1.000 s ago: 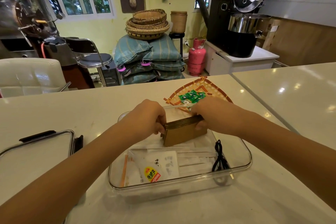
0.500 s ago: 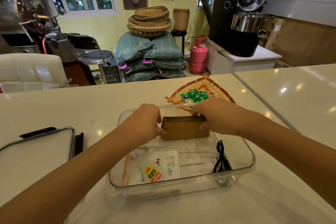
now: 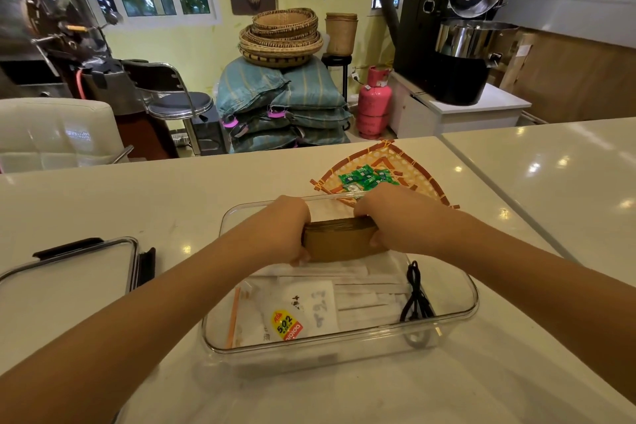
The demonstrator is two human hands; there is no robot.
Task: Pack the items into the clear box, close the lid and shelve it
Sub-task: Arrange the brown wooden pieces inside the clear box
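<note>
A clear box (image 3: 457,311) stands open on the white counter in front of me. Inside it, at the far end, a brown stack of paper sleeves (image 3: 339,241) is held upright between my left hand (image 3: 287,229) and my right hand (image 3: 385,213), one at each end. On the box floor lie white packets with a yellow 502 glue label (image 3: 287,323) and a coiled black cable (image 3: 416,298). The clear lid (image 3: 69,272) with black clips lies flat to the left.
A woven fan-shaped tray (image 3: 409,162) with several green sachets (image 3: 366,177) lies just beyond the box. A seam (image 3: 499,206) divides the counter on the right. Past the far edge are a white chair, a stool, sacks, baskets and a pink gas cylinder.
Both hands have carried the brown stack toward the far end of the box and levelled it, from tilted to upright along the back wall.
</note>
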